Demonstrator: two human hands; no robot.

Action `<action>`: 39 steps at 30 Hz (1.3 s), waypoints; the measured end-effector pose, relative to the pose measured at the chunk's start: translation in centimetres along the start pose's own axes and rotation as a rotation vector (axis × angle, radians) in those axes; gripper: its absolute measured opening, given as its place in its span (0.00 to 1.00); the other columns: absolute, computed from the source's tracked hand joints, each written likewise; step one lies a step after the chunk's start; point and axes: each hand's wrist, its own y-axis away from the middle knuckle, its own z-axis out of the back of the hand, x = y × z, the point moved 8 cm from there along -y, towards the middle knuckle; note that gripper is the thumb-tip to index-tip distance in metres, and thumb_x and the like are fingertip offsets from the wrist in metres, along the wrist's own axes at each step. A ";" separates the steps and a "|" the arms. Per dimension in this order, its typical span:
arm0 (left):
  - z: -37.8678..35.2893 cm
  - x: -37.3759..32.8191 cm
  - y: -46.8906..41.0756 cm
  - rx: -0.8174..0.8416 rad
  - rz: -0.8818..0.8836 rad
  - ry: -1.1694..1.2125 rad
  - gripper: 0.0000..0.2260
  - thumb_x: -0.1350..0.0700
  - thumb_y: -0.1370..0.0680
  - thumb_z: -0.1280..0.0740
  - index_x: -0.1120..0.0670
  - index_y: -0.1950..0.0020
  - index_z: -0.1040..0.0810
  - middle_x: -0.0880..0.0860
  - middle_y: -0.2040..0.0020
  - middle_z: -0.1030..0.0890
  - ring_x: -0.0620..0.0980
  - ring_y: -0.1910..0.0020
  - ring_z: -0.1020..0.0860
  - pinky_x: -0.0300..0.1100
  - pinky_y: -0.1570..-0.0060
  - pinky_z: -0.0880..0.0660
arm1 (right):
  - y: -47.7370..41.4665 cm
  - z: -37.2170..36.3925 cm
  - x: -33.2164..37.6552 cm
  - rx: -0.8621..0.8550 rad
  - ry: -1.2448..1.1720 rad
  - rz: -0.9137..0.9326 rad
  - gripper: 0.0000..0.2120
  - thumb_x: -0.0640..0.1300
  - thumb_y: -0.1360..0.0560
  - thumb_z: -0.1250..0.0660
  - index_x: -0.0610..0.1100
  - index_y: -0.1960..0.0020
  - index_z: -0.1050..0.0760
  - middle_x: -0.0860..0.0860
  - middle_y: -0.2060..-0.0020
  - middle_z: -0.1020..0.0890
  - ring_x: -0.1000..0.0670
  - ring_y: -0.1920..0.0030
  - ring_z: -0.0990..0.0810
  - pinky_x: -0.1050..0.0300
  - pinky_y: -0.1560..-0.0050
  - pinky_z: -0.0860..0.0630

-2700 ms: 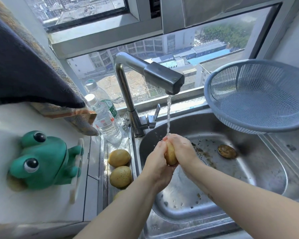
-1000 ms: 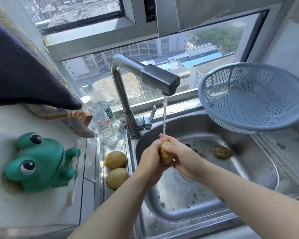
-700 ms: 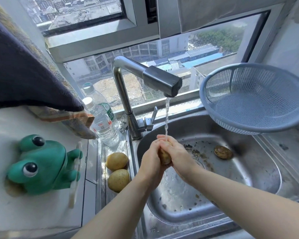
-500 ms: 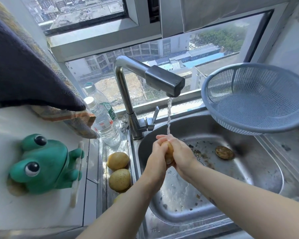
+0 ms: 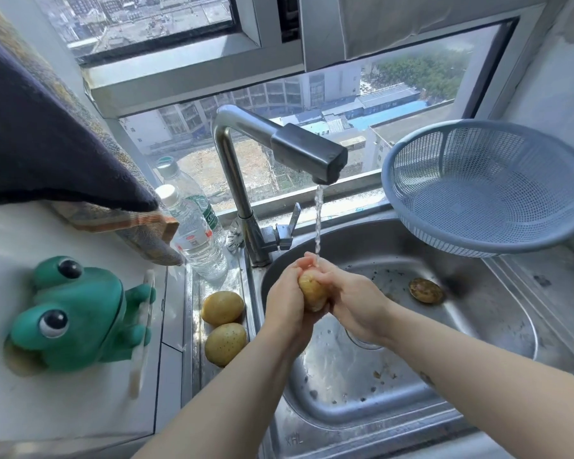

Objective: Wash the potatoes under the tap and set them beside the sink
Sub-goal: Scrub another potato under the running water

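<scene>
A potato (image 5: 312, 291) is held over the sink (image 5: 497, 329), right under the tap (image 5: 307, 152). The left hand (image 5: 287, 304) wraps around its left side. The right hand (image 5: 357, 303) wraps around its right side. Both hands grip it with bent fingers, and their fingertips meet at the top of the potato. Water (image 5: 318, 223) runs down from the tap in a thin stream and lands on those fingertips.

2 more potatoes lie on the wet metal ledge just left of the sink. The far potato (image 5: 222, 308) and the near potato (image 5: 225, 343) sit very close, and I cannot tell if they touch.

A round brown plug (image 5: 425, 290) lies in the sink, to the right of the hands. Small bits of dirt dot the sink floor. A blue basket (image 5: 487, 190) leans at the back right of the sink, tipped toward the hands.

2 clear bottles stand left of the tap, a front bottle (image 5: 196, 241) and a back bottle (image 5: 176, 177). A dark towel (image 5: 47, 144) hangs above them. A green frog (image 5: 73, 313) sits on the white surface at the far left.
</scene>
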 end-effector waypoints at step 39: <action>-1.6 -0.6 1.1 0.109 -0.003 -0.216 0.11 0.58 0.21 0.42 0.53 0.44 0.22 0.53 0.55 0.20 0.48 0.57 0.22 0.41 0.63 0.25 | -0.2 -0.1 1.0 -0.080 0.063 0.013 0.12 0.44 0.18 0.46 0.42 0.42 0.26 0.43 0.50 0.20 0.48 0.49 0.22 0.53 0.47 0.24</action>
